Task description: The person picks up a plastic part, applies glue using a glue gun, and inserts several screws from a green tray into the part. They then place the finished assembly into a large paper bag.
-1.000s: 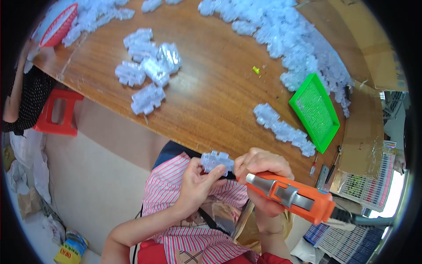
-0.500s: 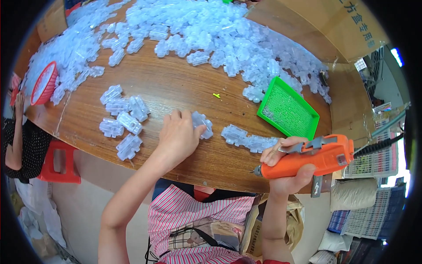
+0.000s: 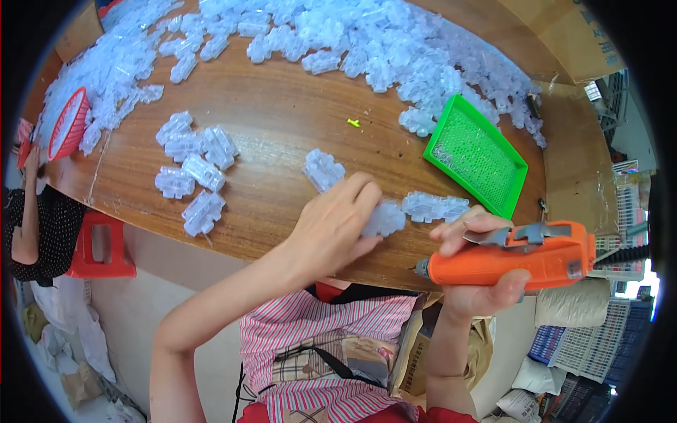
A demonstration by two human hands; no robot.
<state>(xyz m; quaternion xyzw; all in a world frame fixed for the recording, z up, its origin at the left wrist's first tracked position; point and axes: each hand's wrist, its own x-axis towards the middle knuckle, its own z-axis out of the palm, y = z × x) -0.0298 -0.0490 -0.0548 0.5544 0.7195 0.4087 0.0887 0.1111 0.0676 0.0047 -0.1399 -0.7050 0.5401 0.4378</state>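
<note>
My right hand point(image 3: 486, 282) is wrapped around an orange electric screwdriver point(image 3: 522, 257), whose tip points left past the table's front edge. My left hand point(image 3: 338, 222) has its fingers and thumb closed about a clear plastic part point(image 3: 385, 218) lying on the table, partly covered by the fingers. Just beyond that hand rests one more clear part point(image 3: 324, 170). To the right, close to the screwdriver hand, lies another clear part point(image 3: 434, 207). Off to the left sits a loose group of several such parts point(image 3: 203, 171).
A big heap of clear parts point(image 3: 374, 42) spreads along the table's back. At right stands a green tray point(image 3: 518, 185) with small metal bits. A red basket point(image 3: 80, 125) stands at left, near another person's arm point(image 3: 28, 204) and a red stool point(image 3: 102, 247). Cardboard point(image 3: 575, 169) walls the right side.
My left hand let go of one clear part, leaving it on the table, and moved right onto another. The screwdriver stays in my right hand, shifted slightly right in view.
</note>
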